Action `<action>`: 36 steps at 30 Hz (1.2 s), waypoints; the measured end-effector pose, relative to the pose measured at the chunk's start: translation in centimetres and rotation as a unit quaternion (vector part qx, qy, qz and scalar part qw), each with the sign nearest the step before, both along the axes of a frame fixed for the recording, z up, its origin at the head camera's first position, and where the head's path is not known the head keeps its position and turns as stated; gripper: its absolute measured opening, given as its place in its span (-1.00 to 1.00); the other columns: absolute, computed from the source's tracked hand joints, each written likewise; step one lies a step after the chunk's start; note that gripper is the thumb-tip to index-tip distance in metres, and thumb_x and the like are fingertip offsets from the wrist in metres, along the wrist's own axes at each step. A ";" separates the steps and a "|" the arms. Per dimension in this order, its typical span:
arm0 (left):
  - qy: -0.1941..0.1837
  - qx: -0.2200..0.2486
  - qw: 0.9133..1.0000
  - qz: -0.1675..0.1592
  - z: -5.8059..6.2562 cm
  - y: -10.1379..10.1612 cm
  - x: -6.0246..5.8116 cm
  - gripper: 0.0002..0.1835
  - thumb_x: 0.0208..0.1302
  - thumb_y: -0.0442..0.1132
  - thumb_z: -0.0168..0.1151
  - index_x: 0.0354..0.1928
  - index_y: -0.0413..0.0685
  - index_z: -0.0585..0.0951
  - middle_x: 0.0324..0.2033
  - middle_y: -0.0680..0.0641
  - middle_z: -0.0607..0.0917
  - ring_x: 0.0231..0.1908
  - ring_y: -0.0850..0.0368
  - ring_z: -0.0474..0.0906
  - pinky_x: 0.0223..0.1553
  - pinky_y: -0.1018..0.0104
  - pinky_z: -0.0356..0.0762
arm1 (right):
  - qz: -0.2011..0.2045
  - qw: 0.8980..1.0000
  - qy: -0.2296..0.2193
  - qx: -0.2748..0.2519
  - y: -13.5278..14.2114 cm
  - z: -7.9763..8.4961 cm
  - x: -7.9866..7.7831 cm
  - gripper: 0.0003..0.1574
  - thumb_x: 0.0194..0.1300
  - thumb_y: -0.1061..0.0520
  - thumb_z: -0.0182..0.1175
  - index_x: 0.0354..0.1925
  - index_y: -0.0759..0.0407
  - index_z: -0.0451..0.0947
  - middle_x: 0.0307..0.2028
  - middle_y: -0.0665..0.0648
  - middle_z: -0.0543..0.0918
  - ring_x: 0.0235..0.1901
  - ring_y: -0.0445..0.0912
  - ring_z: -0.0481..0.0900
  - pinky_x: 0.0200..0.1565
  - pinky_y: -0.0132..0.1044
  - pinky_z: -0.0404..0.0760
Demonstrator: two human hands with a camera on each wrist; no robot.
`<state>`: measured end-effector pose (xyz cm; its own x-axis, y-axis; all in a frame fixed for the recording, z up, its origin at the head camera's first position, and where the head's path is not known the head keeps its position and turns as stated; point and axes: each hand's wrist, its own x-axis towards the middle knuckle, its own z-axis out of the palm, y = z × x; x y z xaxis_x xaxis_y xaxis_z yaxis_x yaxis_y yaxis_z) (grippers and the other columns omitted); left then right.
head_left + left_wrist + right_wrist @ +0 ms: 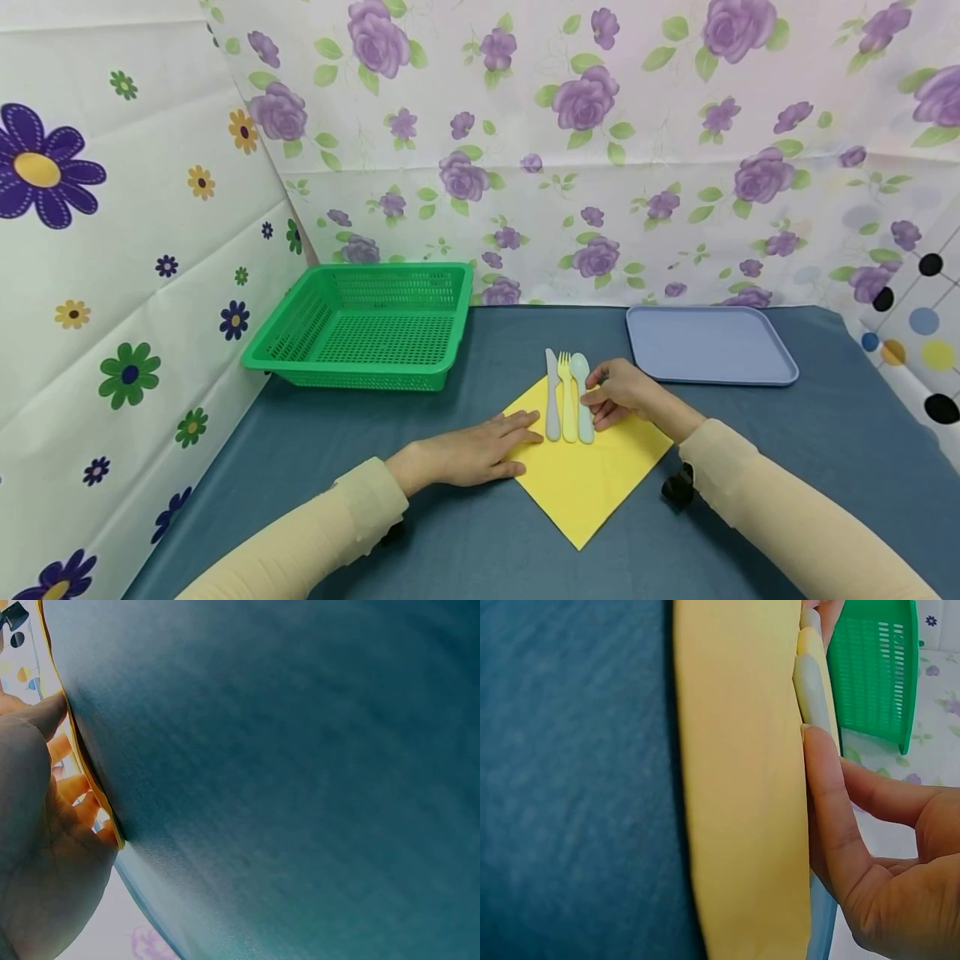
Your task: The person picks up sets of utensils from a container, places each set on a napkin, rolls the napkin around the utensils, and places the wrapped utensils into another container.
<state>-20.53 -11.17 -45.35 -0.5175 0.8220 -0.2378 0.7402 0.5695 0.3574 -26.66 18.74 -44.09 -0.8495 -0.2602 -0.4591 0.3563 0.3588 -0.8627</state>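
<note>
A yellow napkin (pixel 588 492) lies on the table, turned so a corner points toward me. On it a greyish-lavender knife (pixel 552 404), a yellow fork (pixel 567 412) and a pale mint spoon (pixel 586 427) lie side by side, handles toward me. My left hand (pixel 476 452) rests with spread fingers on the napkin's left part, fingertips near the knife. With thumb and finger, my right hand (pixel 626 392) pinches the spoon from its right side. In the right wrist view the thumb touches the spoon (pixel 812 690); its far edge is partly hidden.
A green perforated basket (pixel 352 375) stands at the back left. At the back right lies a blue-grey tray (pixel 712 346). Flowered cloth (pixel 525 208) hangs behind and beside the blue-covered table (pixel 495 542).
</note>
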 end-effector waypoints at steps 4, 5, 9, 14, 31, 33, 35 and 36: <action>0.001 0.001 1.000 0.000 0.0 0.0 0.0 -0.40 0.69 0.13 -0.14 0.63 0.16 0.17 0.67 0.05 -0.11 0.63 0.18 -0.24 0.61 0.17 -0.16 | 0.004 1.000 -0.001 0.003 0.0 0.0 0.0 -0.61 0.42 0.35 0.31 0.10 0.42 0.38 -0.54 0.25 0.64 -0.64 -0.02 0.69 -0.45 -0.13 0.78; 0.001 0.001 1.000 0.000 0.0 0.0 0.0 -0.40 0.69 0.13 -0.14 0.63 0.16 0.17 0.67 0.05 -0.11 0.63 0.18 -0.24 0.61 0.17 -0.16 | 0.005 1.000 -0.002 0.004 0.0 0.0 -0.1 -0.61 0.42 0.35 0.31 0.10 0.42 0.39 -0.54 0.25 0.64 -0.64 -0.02 0.69 -0.45 -0.13 0.78; -0.002 0.002 1.000 0.001 0.1 -0.1 0.0 -0.40 0.68 0.13 -0.14 0.63 0.17 0.17 0.67 0.05 -0.11 0.63 0.18 -0.24 0.61 0.18 -0.17 | 0.008 1.000 -0.001 0.006 0.0 0.1 -0.1 -0.61 0.41 0.35 0.32 0.09 0.41 0.39 -0.54 0.24 0.64 -0.64 -0.03 0.69 -0.45 -0.14 0.78; -0.003 0.002 1.000 0.003 0.1 -0.1 0.1 -0.39 0.68 0.13 -0.13 0.63 0.17 0.17 0.67 0.06 -0.12 0.63 0.18 -0.24 0.61 0.18 -0.17 | 0.013 1.000 -0.002 -0.002 0.1 0.0 -0.1 -0.60 0.41 0.35 0.32 0.10 0.42 0.38 -0.54 0.24 0.64 -0.63 -0.03 0.70 -0.43 -0.13 0.79; -0.005 0.001 1.000 0.000 0.1 0.0 0.0 -0.39 0.68 0.15 -0.15 0.63 0.17 0.17 0.67 0.07 -0.13 0.63 0.20 -0.26 0.61 0.20 -0.17 | 0.031 0.999 0.033 -0.031 2.5 0.3 0.1 -0.56 0.56 0.25 0.16 0.27 0.45 0.35 -0.40 0.32 0.67 -0.55 -0.01 0.70 -0.36 -0.06 0.80; -0.002 0.001 1.000 0.001 0.1 -0.1 0.0 -0.39 0.68 0.15 -0.15 0.63 0.18 0.17 0.67 0.07 -0.13 0.63 0.20 -0.25 0.61 0.20 -0.17 | 0.046 0.997 0.053 -0.020 2.9 0.6 0.3 -0.54 0.58 0.24 0.13 0.30 0.45 0.34 -0.37 0.35 0.67 -0.53 0.02 0.70 -0.35 -0.03 0.80; -0.001 0.001 1.000 0.000 0.1 -0.1 0.0 -0.39 0.68 0.15 -0.15 0.63 0.18 0.17 0.67 0.06 -0.12 0.63 0.19 -0.25 0.61 0.20 -0.16 | 0.066 0.995 0.078 -0.004 3.3 0.9 0.5 -0.54 0.58 0.24 0.12 0.30 0.44 0.34 -0.36 0.39 0.66 -0.51 0.06 0.70 -0.34 0.00 0.80; -0.002 0.002 1.000 0.000 0.1 -0.1 0.0 -0.39 0.68 0.15 -0.14 0.63 0.18 0.17 0.67 0.06 -0.12 0.63 0.19 -0.24 0.61 0.20 -0.17 | 0.075 0.993 0.091 0.004 3.5 1.0 0.6 -0.56 0.58 0.24 0.13 0.29 0.44 0.36 -0.35 0.40 0.66 -0.50 0.09 0.70 -0.35 0.01 0.80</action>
<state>-20.52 -11.26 -45.26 -0.5171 0.8227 -0.2362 0.7383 0.5683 0.3633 -26.08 22.22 -43.12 -0.8700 -0.3874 -0.3049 0.1373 0.4036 -0.9046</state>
